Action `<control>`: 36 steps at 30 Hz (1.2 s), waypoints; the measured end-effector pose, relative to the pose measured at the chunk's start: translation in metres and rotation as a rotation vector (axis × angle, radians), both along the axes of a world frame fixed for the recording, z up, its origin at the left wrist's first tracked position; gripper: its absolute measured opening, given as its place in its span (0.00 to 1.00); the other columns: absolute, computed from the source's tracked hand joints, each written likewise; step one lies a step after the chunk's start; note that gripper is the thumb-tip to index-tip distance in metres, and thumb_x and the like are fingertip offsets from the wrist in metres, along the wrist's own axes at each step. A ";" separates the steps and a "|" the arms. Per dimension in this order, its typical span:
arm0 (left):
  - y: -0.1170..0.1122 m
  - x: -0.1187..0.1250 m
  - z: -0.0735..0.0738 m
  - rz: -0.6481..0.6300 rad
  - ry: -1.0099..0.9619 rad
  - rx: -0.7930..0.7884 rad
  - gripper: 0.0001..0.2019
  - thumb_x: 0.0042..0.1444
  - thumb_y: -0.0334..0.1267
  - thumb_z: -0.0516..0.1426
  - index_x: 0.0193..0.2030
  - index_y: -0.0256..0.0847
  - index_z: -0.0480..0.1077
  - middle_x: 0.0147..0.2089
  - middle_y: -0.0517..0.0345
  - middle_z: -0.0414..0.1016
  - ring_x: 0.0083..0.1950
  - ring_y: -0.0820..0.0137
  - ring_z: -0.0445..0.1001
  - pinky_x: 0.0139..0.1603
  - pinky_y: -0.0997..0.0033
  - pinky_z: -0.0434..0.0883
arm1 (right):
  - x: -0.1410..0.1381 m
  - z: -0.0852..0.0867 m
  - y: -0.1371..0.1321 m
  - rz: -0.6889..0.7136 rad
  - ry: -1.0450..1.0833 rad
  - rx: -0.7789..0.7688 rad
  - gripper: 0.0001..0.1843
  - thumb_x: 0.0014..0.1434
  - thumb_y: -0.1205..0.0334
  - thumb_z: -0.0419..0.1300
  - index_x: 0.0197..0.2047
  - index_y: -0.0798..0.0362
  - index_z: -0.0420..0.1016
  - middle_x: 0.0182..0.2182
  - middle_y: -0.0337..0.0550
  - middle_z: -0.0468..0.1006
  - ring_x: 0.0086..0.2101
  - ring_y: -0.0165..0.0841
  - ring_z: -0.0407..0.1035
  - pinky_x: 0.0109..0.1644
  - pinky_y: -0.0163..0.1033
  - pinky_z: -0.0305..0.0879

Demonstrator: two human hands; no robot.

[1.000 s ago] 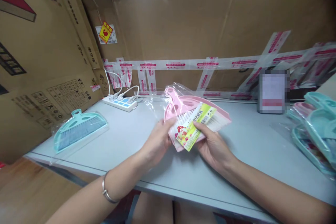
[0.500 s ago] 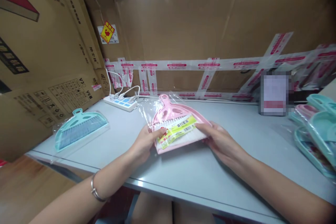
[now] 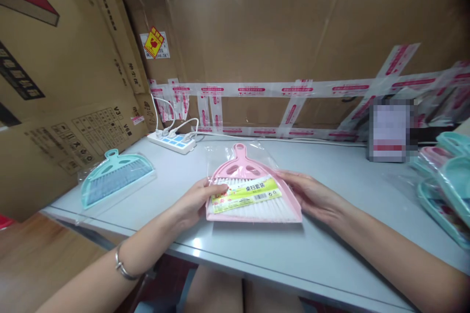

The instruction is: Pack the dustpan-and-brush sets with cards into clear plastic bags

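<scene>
The pink dustpan set (image 3: pixel 253 190) lies flat on the grey table (image 3: pixel 330 244) at centre frame, between my hands. My left hand (image 3: pixel 196 200) pinches its left edge; my right hand (image 3: pixel 312 195) rests open against its right edge. Its yellow label (image 3: pixel 246 194) carries Chinese characters and a barcode.

Right of my right hand (image 3: pixel 312 195), a pixel-blurred white-and-red upright card (image 3: pixel 391 129) I can't read; stacked teal plastic dustpans (image 3: pixel 450 181) run off frame.
</scene>
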State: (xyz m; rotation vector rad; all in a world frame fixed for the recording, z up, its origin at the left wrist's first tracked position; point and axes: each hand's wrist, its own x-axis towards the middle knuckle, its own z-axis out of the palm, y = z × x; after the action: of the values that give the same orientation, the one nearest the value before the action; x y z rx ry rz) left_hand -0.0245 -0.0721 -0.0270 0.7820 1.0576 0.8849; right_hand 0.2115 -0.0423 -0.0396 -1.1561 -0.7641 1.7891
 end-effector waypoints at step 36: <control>-0.011 -0.016 -0.008 0.090 0.039 0.127 0.25 0.40 0.33 0.68 0.47 0.34 0.70 0.39 0.51 0.80 0.37 0.71 0.77 0.40 0.76 0.73 | -0.015 0.000 -0.019 -0.007 -0.032 0.121 0.19 0.42 0.68 0.71 0.40 0.58 0.76 0.38 0.46 0.80 0.37 0.31 0.75 0.43 0.30 0.73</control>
State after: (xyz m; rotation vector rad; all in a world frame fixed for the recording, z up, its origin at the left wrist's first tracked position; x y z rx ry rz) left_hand -0.0401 -0.0830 -0.0346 0.8653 1.0855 1.0247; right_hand 0.1967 -0.0618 -0.0397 -1.1078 -0.8740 1.6979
